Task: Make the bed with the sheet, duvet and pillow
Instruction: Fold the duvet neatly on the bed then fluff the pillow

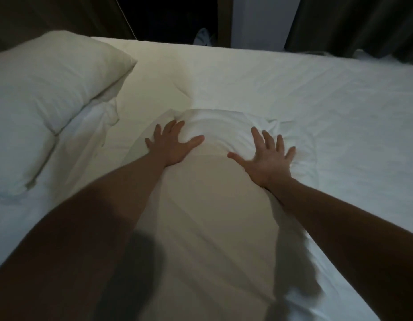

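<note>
Both hands lay flat on white sheet (282, 93), fingers spread, holding nothing — left hand (173, 147) and right hand (267, 158) pressed either side of bunched ridge of wrinkles (214, 126) mid-bed. Sheet covered bed. Pillow (45, 89) lay at left, apart from hands. Dark curtain (353, 22) beyond far edge.

Two bare forearms in view, no sleeves visible up to the frame edge. Left hand (172, 144) and right hand (265, 158) ungloved. No rings, watch or bands seen on fingers (256, 135) or wrists. Nails short as far as visible. Lighting dim; near parts of both arms in shadow.
</note>
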`<state>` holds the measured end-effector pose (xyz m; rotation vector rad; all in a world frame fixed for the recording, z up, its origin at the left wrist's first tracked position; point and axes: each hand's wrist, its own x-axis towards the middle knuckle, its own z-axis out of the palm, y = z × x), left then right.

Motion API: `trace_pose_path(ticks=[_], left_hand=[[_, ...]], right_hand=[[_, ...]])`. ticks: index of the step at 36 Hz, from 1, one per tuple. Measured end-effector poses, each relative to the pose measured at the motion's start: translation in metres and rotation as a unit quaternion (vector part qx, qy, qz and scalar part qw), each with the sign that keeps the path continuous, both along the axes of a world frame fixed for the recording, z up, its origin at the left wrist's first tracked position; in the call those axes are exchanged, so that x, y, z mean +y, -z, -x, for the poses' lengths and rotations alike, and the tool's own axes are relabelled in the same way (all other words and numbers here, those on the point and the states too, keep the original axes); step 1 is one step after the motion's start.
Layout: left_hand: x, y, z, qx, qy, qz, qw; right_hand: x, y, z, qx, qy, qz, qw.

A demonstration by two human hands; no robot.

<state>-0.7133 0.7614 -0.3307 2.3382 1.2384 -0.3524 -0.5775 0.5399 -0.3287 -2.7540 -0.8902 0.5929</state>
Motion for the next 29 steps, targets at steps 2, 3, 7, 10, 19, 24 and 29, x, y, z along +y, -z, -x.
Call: trace_pose_path(ticks=[2,3,7,10,19,24,29], left_hand=[[0.004,0.014,-0.001,-0.015,-0.01,-0.014,1.0],[0.007,0.022,-0.001,-0.025,-0.015,-0.021,0.999],[0.017,0.044,-0.002,-0.052,-0.031,-0.039,0.997],[0.015,0.054,-0.003,-0.067,-0.031,-0.063,0.995],[0.001,0.01,-0.003,-0.023,-0.018,-0.058,0.998],[-0.058,-0.061,0.044,-0.081,0.028,-0.06,0.995],[-0.131,-0.101,0.138,-0.049,0.1,-0.085,0.99]], right_hand=[[0.005,0.014,0.003,-0.016,0.007,-0.009,1.0],[0.007,0.02,0.003,-0.025,0.011,-0.016,0.999],[0.012,0.04,0.006,-0.051,0.023,-0.044,0.997],[0.014,0.049,0.007,-0.071,0.03,-0.056,0.995],[0.006,0.03,0.007,-0.04,0.027,-0.027,0.998],[-0.009,-0.007,0.017,0.007,0.021,0.0,1.0],[-0.033,-0.062,0.073,0.054,0.042,-0.117,0.991]])
